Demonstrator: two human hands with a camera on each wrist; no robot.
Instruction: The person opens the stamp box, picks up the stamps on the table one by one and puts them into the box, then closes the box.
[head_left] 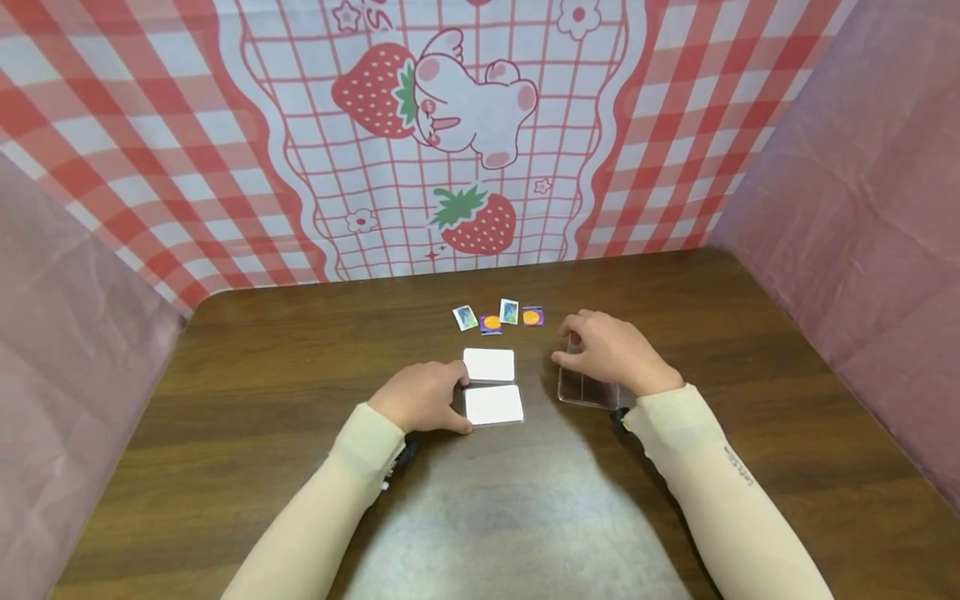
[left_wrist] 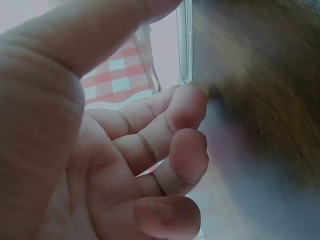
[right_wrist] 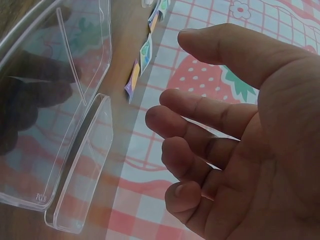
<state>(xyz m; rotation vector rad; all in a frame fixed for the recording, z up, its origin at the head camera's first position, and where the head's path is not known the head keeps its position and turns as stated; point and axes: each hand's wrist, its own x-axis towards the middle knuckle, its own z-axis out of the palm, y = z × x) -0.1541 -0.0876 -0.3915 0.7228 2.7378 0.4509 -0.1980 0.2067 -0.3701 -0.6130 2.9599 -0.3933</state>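
Two flat white rectangles with clear rims, an upper one (head_left: 489, 365) and a lower one (head_left: 493, 405), lie one above the other at the middle of the table. At their left edges is my left hand (head_left: 422, 397), its thumb and fingers spread apart at the lower rectangle's corners. The left wrist view shows the clear rim (left_wrist: 186, 45) between thumb and fingertips. My right hand (head_left: 611, 348) hovers over a clear plastic case (head_left: 588, 393), fingers loosely bent. In the right wrist view the hand holds nothing; the case (right_wrist: 50, 165) has a divider line and a narrow clear piece (right_wrist: 82, 170) along its side.
Behind the white rectangles lie several small picture pieces: blue-green ones (head_left: 465, 317) and purple ones with an orange disc (head_left: 491, 324). A strawberry-print cloth (head_left: 465, 167) hangs along the back of the wooden table (head_left: 315, 333). Pink fabric (head_left: 847, 208) covers the sides.
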